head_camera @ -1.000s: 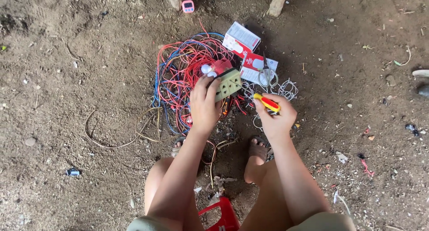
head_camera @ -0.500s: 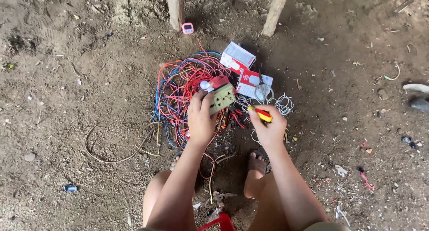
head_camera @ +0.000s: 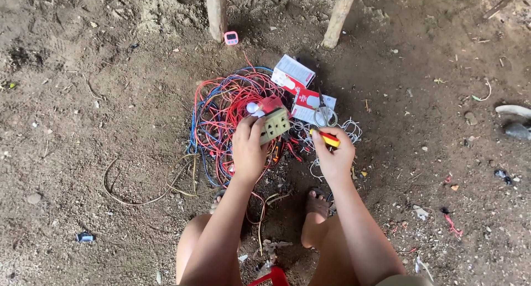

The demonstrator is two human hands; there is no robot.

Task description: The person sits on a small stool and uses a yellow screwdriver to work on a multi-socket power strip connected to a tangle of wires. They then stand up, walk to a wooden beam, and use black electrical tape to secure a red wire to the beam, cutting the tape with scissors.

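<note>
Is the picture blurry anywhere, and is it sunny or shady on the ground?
In the head view, everything is fairly sharp: the left hand on the grey-green socket block, the right hand with the yellow-and-red tool, and the wire tangle; the light is soft and even with no glare, shadier under the wooden posts.

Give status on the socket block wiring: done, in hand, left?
Done: nothing visibly finished. In hand: left hand holds the socket block; right hand grips a yellow-and-red screwdriver. Left: the wire tangle, boxes and scissors lie untouched on the dirt.
</note>
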